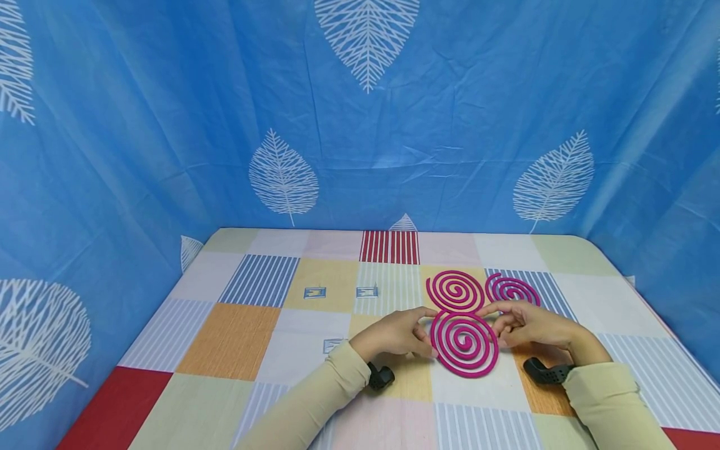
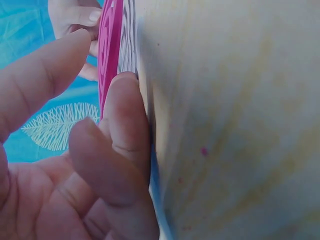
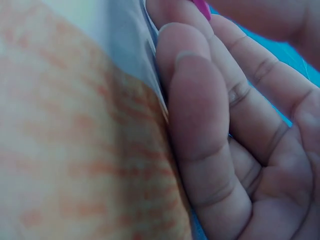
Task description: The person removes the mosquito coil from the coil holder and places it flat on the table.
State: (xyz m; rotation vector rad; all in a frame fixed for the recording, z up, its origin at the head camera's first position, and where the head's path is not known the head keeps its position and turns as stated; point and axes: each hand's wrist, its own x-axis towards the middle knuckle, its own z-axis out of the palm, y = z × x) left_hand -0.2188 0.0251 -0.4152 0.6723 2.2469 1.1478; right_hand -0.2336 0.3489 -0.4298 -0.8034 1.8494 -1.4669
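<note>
In the head view a magenta mosquito coil lies flat between the two hands, its far rim overlapping a second mosquito coil. My left hand holds the near coil by its left edge, forefinger at the far side and other fingertips lower down. My right hand holds it at the right edge, forefinger over the upper rim. Edge-on in the left wrist view, the coil stands beside the bent fingers. Only a sliver of coil shows past the fingers in the right wrist view.
A third mosquito coil lies behind the right hand, partly hidden by it. The patchwork tablecloth covers the table. A blue curtain with white leaves hangs round its back and sides. Each wrist wears a black band.
</note>
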